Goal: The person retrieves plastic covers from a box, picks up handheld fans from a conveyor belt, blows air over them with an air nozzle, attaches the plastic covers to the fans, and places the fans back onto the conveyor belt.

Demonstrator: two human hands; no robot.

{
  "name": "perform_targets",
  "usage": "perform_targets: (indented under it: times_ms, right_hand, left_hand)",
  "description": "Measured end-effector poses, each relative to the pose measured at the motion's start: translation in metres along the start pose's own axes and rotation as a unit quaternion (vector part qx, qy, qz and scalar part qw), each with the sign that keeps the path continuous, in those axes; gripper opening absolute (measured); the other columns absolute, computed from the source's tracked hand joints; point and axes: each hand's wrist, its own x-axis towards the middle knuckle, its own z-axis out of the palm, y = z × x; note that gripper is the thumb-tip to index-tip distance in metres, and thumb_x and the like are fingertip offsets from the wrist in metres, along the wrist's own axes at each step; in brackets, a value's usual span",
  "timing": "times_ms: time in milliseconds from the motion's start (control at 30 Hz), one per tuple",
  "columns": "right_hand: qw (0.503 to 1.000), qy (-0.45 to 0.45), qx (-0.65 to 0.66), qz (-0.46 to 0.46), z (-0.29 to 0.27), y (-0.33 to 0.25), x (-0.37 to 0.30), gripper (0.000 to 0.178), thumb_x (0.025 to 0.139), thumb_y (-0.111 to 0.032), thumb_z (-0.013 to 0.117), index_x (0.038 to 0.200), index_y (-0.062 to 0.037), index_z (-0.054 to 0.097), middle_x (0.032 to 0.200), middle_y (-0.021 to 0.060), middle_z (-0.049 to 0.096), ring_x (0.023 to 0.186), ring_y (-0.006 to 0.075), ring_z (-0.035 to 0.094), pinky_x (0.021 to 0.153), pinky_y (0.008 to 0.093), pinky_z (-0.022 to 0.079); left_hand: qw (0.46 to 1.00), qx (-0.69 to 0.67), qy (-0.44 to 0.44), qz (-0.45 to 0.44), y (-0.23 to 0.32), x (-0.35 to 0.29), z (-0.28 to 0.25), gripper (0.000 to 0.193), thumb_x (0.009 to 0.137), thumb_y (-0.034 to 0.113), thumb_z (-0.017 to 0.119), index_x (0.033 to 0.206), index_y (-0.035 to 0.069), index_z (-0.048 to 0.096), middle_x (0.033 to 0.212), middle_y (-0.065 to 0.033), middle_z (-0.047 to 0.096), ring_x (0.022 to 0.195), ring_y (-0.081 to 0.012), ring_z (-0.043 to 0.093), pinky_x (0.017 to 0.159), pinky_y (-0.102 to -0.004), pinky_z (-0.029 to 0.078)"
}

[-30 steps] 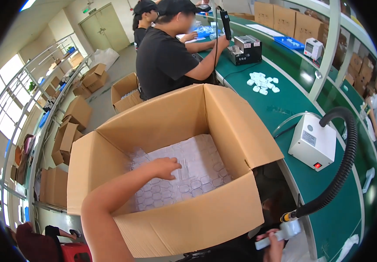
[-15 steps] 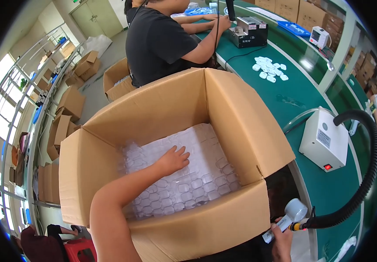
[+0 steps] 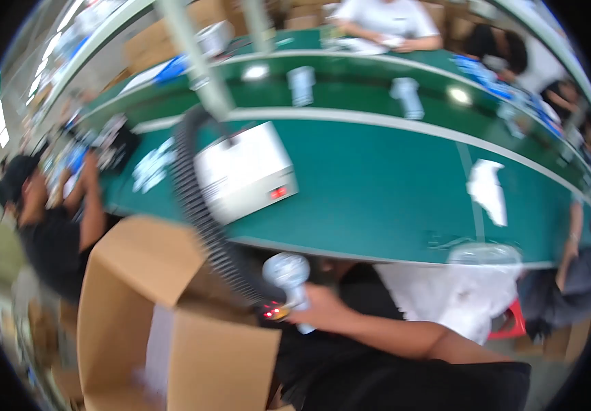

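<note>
My right hand [image 3: 324, 309] is closed round the handle of a pale handpiece with a round head [image 3: 286, 271], beside the end of a black corrugated hose [image 3: 203, 205]. Small red lights glow at the yellow hose end [image 3: 276, 312]. The hose arches up to a white box-shaped machine [image 3: 247, 171] with a red switch, standing on the green bench. At lower left is an open cardboard box [image 3: 223, 359]; part of its whitish lining [image 3: 160, 353] shows inside. I cannot make out my left hand; only a blur shows in the box.
The green bench [image 3: 370, 185] curves across, with pale pieces [image 3: 153, 166] at left and a white crumpled sheet [image 3: 488, 192] at right. A person in black [image 3: 59, 233] sits at left. A clear round tub [image 3: 483, 255] and white bag [image 3: 439, 294] are by the near edge.
My view has swung right, so the cardboard box now lies at lower left and the bench fills the middle. My right hand keeps its hold. My left hand, seen earlier spread inside the box, no longer shows clearly.
</note>
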Motion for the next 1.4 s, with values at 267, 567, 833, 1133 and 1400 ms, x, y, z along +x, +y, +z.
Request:
perform_targets:
  times_ms: [267, 567, 833, 1133, 1400]
  right_hand:
    - [0.991, 0.071, -0.091, -0.066, -0.072, -0.004, -0.059, 0.041, 0.082, -0.033, 0.070, 0.108, -0.0021, 0.060, 0.094, 0.0155, 0.069, 0.086, 0.0296, 0.069, 0.078, 0.0370, 0.053]
    - [0.984, 0.177, 0.001, 0.005, -0.116, 0.031, -0.137, 0.041, 0.083, -0.033, 0.071, 0.111, -0.0048, 0.062, 0.098, 0.0112, 0.070, 0.090, 0.0227, 0.069, 0.083, 0.0342, 0.052]
    - [0.984, 0.153, 0.083, 0.045, -0.109, 0.029, -0.148, 0.026, 0.085, -0.013, 0.069, 0.105, -0.0017, 0.059, 0.084, 0.0056, 0.067, 0.076, 0.0111, 0.066, 0.068, 0.0284, 0.053]
    - [0.978, 0.108, 0.179, -0.027, -0.095, -0.008, -0.111, 0.030, 0.086, -0.021, 0.062, 0.107, -0.0012, 0.052, 0.081, 0.0122, 0.065, 0.076, 0.0195, 0.066, 0.070, 0.0331, 0.053]
    - [0.903, 0.048, 0.402, -0.146, -0.077, -0.022, -0.071, 0.027, 0.094, -0.019, 0.053, 0.115, -0.0018, 0.049, 0.102, 0.0162, 0.065, 0.099, 0.0237, 0.065, 0.089, 0.0384, 0.053]
  left_hand:
    - [0.966, -0.233, -0.040, -0.100, -0.207, 0.076, 0.206, 0.051, 0.094, 0.028, 0.061, 0.136, 0.005, 0.042, 0.104, -0.0157, 0.060, 0.090, -0.0259, 0.061, 0.081, -0.0383, 0.051]
    - [0.982, -0.180, 0.064, -0.007, -0.201, 0.179, 0.226, 0.035, 0.084, 0.008, 0.061, 0.117, 0.005, 0.050, 0.089, -0.0082, 0.056, 0.082, -0.0186, 0.059, 0.078, -0.0368, 0.056]
    - [0.984, -0.174, 0.018, -0.024, -0.219, 0.202, 0.203, 0.038, 0.083, -0.006, 0.063, 0.118, 0.003, 0.053, 0.100, -0.0069, 0.060, 0.098, -0.0190, 0.062, 0.094, -0.0343, 0.048]
    - [0.963, -0.249, 0.018, -0.098, -0.204, 0.183, 0.207, 0.048, 0.079, -0.004, 0.063, 0.123, 0.004, 0.046, 0.110, -0.0085, 0.052, 0.104, -0.0199, 0.057, 0.094, -0.0342, 0.047]
    - [1.000, -0.006, 0.024, 0.004, -0.222, 0.176, 0.215, 0.042, 0.078, -0.003, 0.074, 0.108, 0.005, 0.045, 0.102, -0.0067, 0.054, 0.088, -0.0138, 0.056, 0.080, -0.0263, 0.047]
